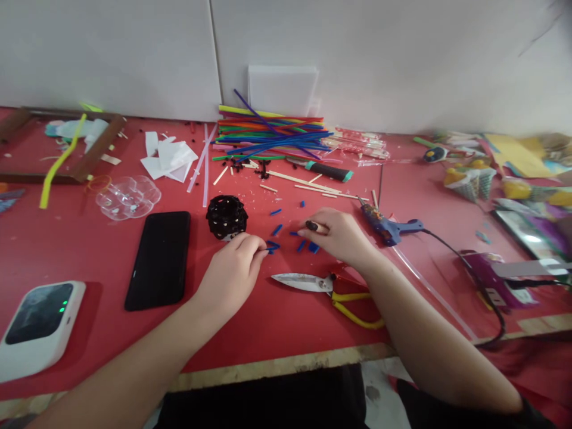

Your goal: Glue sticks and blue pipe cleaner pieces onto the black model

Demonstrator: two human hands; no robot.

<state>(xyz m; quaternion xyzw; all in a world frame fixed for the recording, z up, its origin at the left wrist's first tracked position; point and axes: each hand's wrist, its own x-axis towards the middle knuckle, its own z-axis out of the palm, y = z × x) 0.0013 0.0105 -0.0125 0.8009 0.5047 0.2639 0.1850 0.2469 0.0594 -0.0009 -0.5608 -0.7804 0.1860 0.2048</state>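
Observation:
At the middle of the red table, my left hand (235, 268) is closed in a pinch, its fingertips at small blue cut pieces (273, 245); how firmly it grips one is hard to see. My right hand (337, 235) is closed around a dark, pen-like stick (313, 226), most of it hidden by the fingers. Several more short blue pieces (277, 229) lie between and around the hands. A round, black, woven-looking cup (226, 215) stands just beyond my left hand. Scissors with yellow handles (357, 304) lie open below my right hand.
A black phone (159, 260) and a white device (42, 328) lie left. Behind are coloured pipe cleaners (272, 137), a craft knife (328, 171), thin wooden sticks (308, 183) and paper scraps (172, 156). At right sits a blue glue gun (388, 225) with a trailing cord.

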